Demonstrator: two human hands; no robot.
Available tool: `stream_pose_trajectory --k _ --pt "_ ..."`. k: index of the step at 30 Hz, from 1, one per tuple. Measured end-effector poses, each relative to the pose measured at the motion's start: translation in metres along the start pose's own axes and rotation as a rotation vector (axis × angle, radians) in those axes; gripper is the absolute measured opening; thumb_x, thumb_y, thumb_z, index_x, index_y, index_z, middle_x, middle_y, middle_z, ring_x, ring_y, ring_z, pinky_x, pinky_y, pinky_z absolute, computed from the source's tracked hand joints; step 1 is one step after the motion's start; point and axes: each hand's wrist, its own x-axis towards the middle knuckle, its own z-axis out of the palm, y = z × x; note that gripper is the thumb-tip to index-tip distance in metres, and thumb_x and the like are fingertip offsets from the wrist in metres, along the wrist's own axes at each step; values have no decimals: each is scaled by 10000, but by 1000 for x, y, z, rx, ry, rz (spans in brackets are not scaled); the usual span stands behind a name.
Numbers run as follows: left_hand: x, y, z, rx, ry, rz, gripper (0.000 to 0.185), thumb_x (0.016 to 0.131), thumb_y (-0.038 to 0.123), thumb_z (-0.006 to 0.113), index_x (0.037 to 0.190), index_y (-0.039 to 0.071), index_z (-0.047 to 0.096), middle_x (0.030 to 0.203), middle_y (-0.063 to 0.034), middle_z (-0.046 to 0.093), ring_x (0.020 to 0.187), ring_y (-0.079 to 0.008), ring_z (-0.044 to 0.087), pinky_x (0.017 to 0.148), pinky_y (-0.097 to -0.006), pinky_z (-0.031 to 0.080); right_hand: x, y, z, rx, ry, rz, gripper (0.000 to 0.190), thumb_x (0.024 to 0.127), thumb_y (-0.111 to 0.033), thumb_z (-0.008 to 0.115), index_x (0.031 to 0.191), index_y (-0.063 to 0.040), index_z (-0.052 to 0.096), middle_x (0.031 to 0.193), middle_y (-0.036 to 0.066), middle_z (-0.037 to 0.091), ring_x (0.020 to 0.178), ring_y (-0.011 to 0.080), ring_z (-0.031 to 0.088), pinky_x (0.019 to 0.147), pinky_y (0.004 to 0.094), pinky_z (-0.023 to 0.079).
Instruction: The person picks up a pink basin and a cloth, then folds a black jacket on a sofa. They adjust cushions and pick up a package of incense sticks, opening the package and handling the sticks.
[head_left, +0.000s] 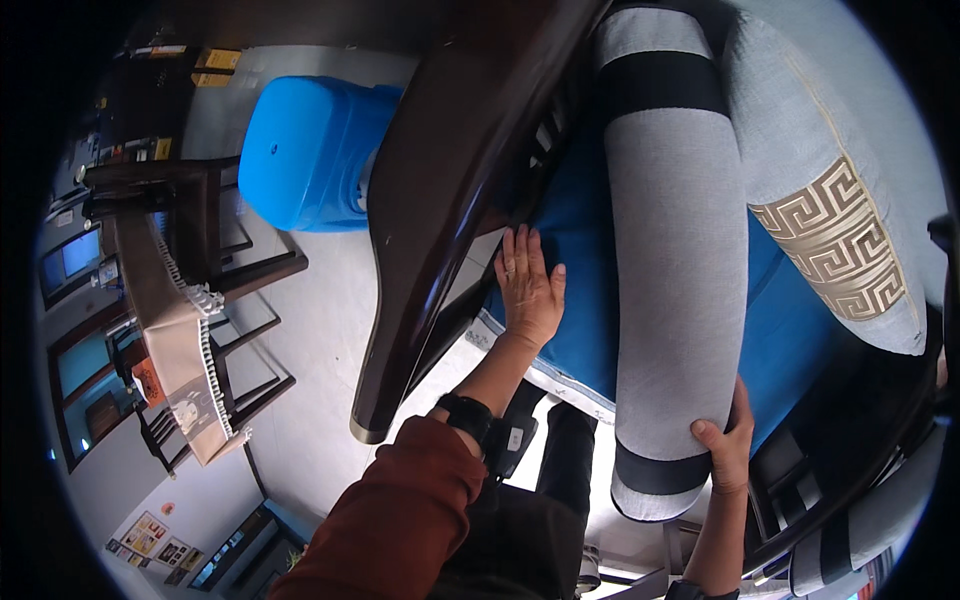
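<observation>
My left hand (531, 289) lies flat on the edge of a blue seat cushion (577, 330), fingers stretched out and thumb apart, holding nothing. My right hand (729, 446) grips the side of a long grey bolster (679, 277) close to its near end, thumb on top and fingers partly hidden behind it. The bolster has a black band near each end and lies lengthwise over the blue cushion. Beside its far half leans a grey throw pillow (795, 112) with a gold Greek-key panel (832, 244).
A dark polished wooden armrest (435, 202) runs along the seat's left side. Past it, on the tiled floor, stands a blue plastic bin (300, 157). Farther left are dark wooden chairs (262, 274) and a table with a fringed beige tablecloth (161, 300). Another banded bolster (877, 517) lies at lower right.
</observation>
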Motion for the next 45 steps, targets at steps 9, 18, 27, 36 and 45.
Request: stream_pose_trajectory --k 9,18,27,36,45 --pt "19 59 10 -203 97 -67 586 896 255 486 1369 16 237 1446 -185 142 1334 -442 75 1077 -531 120 9 20 6 24 -40 -20 981 509 -320 818 1302 39 366 1180 169 514 1082 262 507 948 357 376" --pt "96 35 20 201 -197 142 691 875 349 485 1416 63 163 1487 -154 74 1378 -310 41 1089 -488 116 7 17 8 34 -44 -15 998 498 -347 820 1304 28 366 1186 165 510 1092 267 502 951 360 374" --pt "-42 -1 -17 87 -214 91 766 849 316 569 1398 -6 142 1468 -221 52 1368 -367 45 1082 -507 103 -5 33 37 127 -72 14 978 529 -323 795 1326 13 338 1218 174 485 1124 275 479 963 370 363" --pt "-79 3 -95 -714 -440 -346 570 944 327 395 1391 22 215 1441 -209 213 1353 -317 184 1094 -399 170 -7 60 93 176 -238 29 1066 578 -389 816 1365 8 217 1250 211 435 1146 289 458 960 389 365" --pt "-181 -20 -183 -559 -362 -423 282 857 126 585 1084 10 465 1003 -109 544 916 -212 527 830 -301 414 6 61 215 189 -68 -165 989 622 -318 819 1336 16 221 1245 194 411 1152 283 427 968 361 351"
